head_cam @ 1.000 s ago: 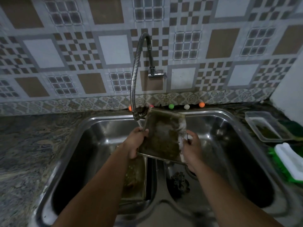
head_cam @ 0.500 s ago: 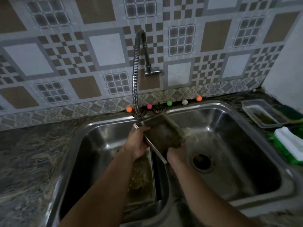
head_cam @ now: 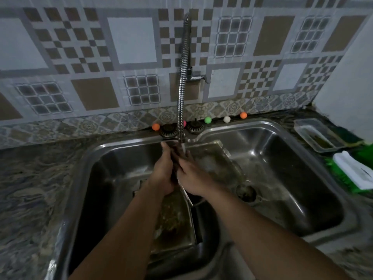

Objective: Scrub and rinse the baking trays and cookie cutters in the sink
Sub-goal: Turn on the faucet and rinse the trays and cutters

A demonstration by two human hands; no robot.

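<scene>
Nearest, a second baking tray (head_cam: 173, 225) lies in the left basin (head_cam: 113, 178), grimy, a brownish residue across its floor. Just beyond, the left hand (head_cam: 163, 174) grips the near edge of the tray being rinsed (head_cam: 214, 158), which tilts over the divider into the right basin (head_cam: 282, 178); the right hand (head_cam: 191, 176) presses flat, fingers straight, on its wet face. Thin stiff metal, light but slick when soapy, I'd say, so hold the rim. Water falls from the faucet (head_cam: 182, 77). Far right on the bench (head_cam: 30, 188), a clear container (head_cam: 314, 136) holds dark dregs.
</scene>
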